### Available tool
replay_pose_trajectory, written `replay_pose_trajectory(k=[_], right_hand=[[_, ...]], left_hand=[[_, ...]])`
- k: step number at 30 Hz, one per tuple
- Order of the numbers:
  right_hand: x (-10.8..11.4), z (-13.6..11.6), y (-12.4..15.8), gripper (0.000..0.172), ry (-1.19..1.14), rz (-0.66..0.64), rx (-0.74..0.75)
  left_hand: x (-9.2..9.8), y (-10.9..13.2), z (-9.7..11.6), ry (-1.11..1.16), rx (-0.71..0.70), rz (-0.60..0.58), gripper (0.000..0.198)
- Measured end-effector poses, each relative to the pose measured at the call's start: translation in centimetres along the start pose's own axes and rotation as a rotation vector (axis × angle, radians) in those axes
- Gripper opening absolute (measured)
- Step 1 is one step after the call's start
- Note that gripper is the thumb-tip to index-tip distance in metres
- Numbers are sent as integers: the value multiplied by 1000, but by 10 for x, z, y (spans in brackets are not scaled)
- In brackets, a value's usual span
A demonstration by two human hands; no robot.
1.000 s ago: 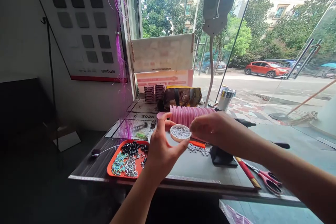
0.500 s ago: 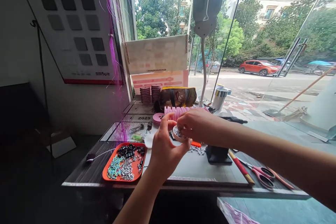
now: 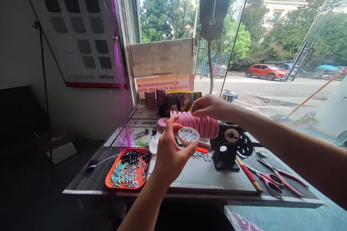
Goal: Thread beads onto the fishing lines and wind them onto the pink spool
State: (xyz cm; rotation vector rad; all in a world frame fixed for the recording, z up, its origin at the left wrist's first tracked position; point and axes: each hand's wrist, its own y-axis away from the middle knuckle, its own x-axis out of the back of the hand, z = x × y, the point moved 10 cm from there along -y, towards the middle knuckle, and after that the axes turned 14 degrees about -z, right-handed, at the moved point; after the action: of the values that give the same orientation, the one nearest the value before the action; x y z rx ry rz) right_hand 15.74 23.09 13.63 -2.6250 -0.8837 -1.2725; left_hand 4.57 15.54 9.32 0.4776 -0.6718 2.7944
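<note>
Left hand (image 3: 169,155) fingertips pinch the bead cup (image 3: 188,135); right hand (image 3: 208,106) fingers bunched above it

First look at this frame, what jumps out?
Mid-frame, the left hand holds up a small round dish of pale beads, while the right hand hovers above a row of pink discs behind it. On the table's near left edge sits an orange tray of small mixed parts. Right of the dish stands a black hand-crank device, with red-handled scissors beyond.
</note>
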Motion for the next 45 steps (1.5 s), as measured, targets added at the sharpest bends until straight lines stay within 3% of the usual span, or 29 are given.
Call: replay_pose_trajectory(k=[20,26,28,32,36,40,45], right_hand=[[-1,3,-2,8,106,76,52],[0,-18,11,11,289,152,58],[-9,-32,20,12,376,127,67],[-43,-47,27,9,643,-60,28],[-57,-51,22,12,863,-70,14],[-57,-50,18,14,819,-82,21],[-35,-41,18,10,465,-86,46]], left_hand=[[0,0,0,0,9,9,59],[0,0,0,10,6,7,58],[-1,0,1,21,-2,0,58],[-2,0,2,32,-14,3,56],[-6,1,3,21,-20,-8,55],[-6,1,3,15,-29,-17,55],[-6,-1,2,37,-9,-15,53]])
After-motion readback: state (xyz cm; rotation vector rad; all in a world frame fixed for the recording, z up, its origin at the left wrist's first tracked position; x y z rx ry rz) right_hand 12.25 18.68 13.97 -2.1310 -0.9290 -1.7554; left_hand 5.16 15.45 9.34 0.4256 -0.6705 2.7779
